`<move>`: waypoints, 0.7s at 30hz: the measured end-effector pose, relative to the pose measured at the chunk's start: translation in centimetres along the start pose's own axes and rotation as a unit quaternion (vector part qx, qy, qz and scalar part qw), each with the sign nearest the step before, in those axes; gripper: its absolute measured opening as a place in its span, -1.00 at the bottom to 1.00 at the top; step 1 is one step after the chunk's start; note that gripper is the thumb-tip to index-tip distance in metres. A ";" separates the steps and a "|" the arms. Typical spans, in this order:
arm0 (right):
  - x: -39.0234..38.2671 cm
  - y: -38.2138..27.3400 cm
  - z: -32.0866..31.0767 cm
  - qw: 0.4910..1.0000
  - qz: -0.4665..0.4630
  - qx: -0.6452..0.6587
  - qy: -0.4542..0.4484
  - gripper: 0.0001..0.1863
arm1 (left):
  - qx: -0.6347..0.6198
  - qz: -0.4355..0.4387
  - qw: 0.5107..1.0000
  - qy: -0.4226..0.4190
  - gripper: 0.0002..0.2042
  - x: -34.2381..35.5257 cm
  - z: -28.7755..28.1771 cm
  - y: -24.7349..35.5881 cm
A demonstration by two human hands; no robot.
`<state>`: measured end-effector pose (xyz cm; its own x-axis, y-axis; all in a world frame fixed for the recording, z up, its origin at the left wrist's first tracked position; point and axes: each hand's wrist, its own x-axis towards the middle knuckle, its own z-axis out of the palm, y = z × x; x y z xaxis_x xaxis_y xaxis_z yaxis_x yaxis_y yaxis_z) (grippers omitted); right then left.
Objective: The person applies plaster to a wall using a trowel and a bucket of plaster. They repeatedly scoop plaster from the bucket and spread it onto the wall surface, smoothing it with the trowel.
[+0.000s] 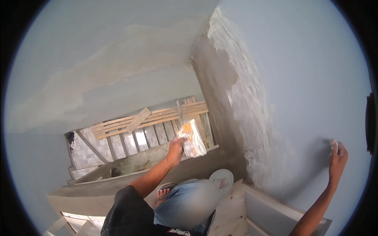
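Observation:
My left hand (176, 150), held out in front of me at the middle, grips a flat orange putty board (191, 138). White putty coats much of its face and its right edge. Far to the right, my right hand (338, 160) is raised close to the wall, fingers closed around a small whitish thing (334, 144) too covered to make out. The smooth blue-grey wall (315, 98) behind it catches the hand's shadow. Uneven white putty (252, 110) runs down that wall beside a bare brown-grey strip (218, 78) at the corner.
Beyond a ledge (118, 184) lies an opening with wooden planks (153, 117) and a tiled staircase (130, 143) far below. A round pale container (222, 180) sits by my jeans-covered knee (189, 200). A pale frame (271, 202) stands at the lower right.

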<state>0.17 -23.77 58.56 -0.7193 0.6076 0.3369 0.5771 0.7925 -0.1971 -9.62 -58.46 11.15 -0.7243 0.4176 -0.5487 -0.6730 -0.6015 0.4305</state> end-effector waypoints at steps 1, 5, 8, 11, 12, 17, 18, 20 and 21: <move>-0.4 -0.1 -0.9 1.000 -0.006 -0.004 0.006 -0.62 | 0.000 0.016 1.000 -0.013 -0.77 -0.3 0.4 0.2; -2.6 0.4 -4.4 0.999 0.019 -0.009 -0.027 -0.60 | 0.015 0.056 0.997 -0.046 -0.73 -1.3 1.5 0.8; -3.2 0.2 -5.8 0.998 0.049 0.008 -0.037 -0.60 | 0.033 0.067 0.996 -0.053 -0.70 -1.0 1.4 0.8; -4.0 -1.6 -5.7 0.999 0.044 -0.002 -0.029 -0.59 | -0.001 0.076 0.996 -0.054 -0.71 -1.3 2.2 0.8; -3.9 -1.9 -5.6 0.998 0.045 -0.001 -0.033 -0.59 | -0.008 0.076 0.996 -0.050 -0.73 -1.4 2.3 1.0; -4.2 -1.1 -6.4 0.999 0.044 -0.003 -0.009 -0.57 | 0.014 0.066 0.996 -0.063 -0.71 -2.0 2.3 1.5; -4.1 -1.2 -6.5 0.999 0.034 -0.013 -0.005 -0.56 | 0.024 0.069 0.995 -0.063 -0.72 -2.0 2.6 1.6; -4.2 -2.0 -6.9 0.999 0.025 -0.043 0.001 -0.53 | 0.045 0.062 0.995 -0.066 -0.74 -2.2 3.1 1.3; -4.1 -2.3 -6.9 0.998 0.037 -0.056 -0.011 -0.55 | 0.036 0.062 0.995 -0.069 -0.74 -2.5 3.3 1.2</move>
<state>4.50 -28.44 63.95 -0.6806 0.6662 0.3049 0.6679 0.7352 -0.1158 -9.11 -57.97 15.38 -0.8125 0.4364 -0.3866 -0.5830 -0.6061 0.5410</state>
